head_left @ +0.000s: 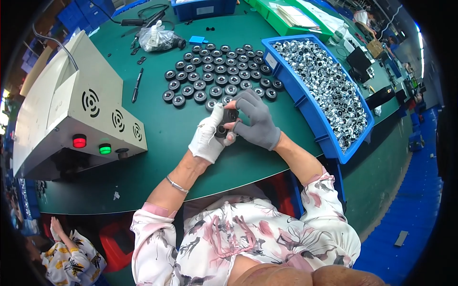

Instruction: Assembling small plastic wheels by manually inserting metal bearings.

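Note:
My left hand [208, 134], in a white glove, is closed around a small black wheel [221, 131] low between my hands. Fingers of my right hand [257, 120], in a grey fingerless glove, pinch another black part [231, 115] that looks like a wheel. The two dark pieces lie close together; whether they touch, I cannot tell. Just beyond my hands, several black wheels with silvery centres [215, 91] are spread in loose rows on the green table [176, 162]. My gloves hide part of the nearest ones.
A blue bin [312, 125] of shiny metal parts stands to the right. At left is a cream machine [62, 107] with red and green lights. A black pen [137, 86], a plastic bag [160, 39] and a green tray [317, 29] lie farther off. Another person [74, 255] sits lower left.

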A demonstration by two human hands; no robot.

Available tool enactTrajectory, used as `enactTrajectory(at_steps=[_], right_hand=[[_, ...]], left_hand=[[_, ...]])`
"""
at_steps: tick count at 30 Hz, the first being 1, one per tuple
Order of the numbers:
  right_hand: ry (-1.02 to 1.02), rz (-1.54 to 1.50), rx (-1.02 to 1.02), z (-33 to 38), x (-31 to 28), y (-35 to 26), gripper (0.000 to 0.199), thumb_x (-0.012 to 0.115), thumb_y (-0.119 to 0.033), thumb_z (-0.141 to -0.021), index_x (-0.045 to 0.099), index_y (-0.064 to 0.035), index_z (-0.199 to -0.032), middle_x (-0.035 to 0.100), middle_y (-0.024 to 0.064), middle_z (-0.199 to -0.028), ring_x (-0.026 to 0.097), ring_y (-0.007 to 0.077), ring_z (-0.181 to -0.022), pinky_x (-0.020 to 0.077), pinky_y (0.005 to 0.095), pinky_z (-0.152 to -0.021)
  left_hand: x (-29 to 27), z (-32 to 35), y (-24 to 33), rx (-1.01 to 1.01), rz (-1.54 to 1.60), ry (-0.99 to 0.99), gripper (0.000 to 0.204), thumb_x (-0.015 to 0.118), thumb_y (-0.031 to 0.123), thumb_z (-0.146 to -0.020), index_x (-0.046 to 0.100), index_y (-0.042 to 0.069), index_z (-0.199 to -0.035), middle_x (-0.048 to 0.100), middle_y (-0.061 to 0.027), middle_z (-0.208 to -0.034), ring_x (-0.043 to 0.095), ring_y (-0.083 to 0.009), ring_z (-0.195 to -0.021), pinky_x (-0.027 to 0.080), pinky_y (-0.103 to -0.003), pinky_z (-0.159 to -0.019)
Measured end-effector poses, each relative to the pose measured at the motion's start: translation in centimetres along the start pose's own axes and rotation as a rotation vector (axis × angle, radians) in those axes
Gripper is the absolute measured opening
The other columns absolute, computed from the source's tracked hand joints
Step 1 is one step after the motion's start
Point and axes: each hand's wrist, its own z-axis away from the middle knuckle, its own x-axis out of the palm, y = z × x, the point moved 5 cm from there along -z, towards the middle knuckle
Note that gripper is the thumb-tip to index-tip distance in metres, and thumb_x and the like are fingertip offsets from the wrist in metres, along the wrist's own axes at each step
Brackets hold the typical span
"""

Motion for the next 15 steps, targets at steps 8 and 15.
enactTrajectory(at_steps=[8,15], right_hand=[[0.071,-0.039,-0.012,0.14,0.49,-0.58,0.043,0.085,-0.016,-0.064,0.064,-0.0028,-0.099,0.059,0.0111,-0.094,0.057,0.0290,-0.092,0.0460,0.0380,-0.080],[0.017,0.032,0.007,0.52,0.20,0.16,0.044,0.086,-0.018,-0.064,0.065,-0.0027,-0.099,0.059,0.0106,-0.092,0.056,0.0284,-0.093,0.0460,0.0381,-0.081]], left_hand=[[-0.13,0.20,0.68,0.061,-0.066,-0.056,0.033,0.059,0.038,-0.103,0.065,0.009,-0.118,0.060,-0.0020,-0.089,0.050,-0.0090,-0.067,0.040,-0.020,-0.055],[0.68,0.33,-0.03,-0.016,0.015,-0.056,0.032,0.057,0.038,-0.104,0.063,0.008,-0.114,0.060,-0.0020,-0.090,0.051,-0.0080,-0.067,0.039,-0.020,-0.054]])
